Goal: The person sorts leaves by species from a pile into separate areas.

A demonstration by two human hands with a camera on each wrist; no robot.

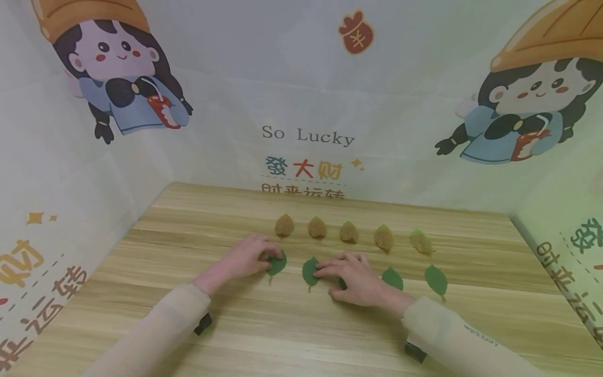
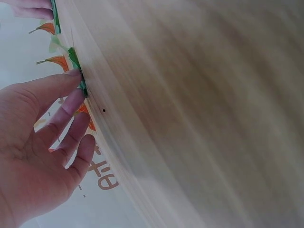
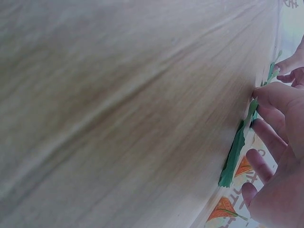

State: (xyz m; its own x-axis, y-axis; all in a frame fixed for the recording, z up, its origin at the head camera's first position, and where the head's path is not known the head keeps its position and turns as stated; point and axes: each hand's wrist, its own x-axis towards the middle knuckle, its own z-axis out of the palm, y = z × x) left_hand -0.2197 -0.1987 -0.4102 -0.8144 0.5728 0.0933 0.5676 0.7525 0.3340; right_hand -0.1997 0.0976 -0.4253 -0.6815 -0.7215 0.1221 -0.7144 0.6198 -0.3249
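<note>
Green toothed leaves lie in a row on the wooden table. My left hand (image 1: 252,255) has its thumb and index finger at the leftmost green leaf (image 1: 278,266); in the left wrist view they pinch that leaf (image 2: 74,58) by its edge, the other fingers loosely bent. At the second green leaf (image 1: 309,271), extended fingertips of my right hand (image 1: 360,281) touch its right edge. That hand partly covers a third leaf (image 1: 342,283). Right of it lie a fourth green leaf (image 1: 392,278), partly hidden, and a fifth (image 1: 436,280).
Behind the green row, several brownish-orange leaves (image 1: 317,226) form a second row. A printed cloth (image 1: 301,99) with cartoon figures and lettering hangs around the back and sides of the table (image 1: 264,335). Dark straps show under both sleeves.
</note>
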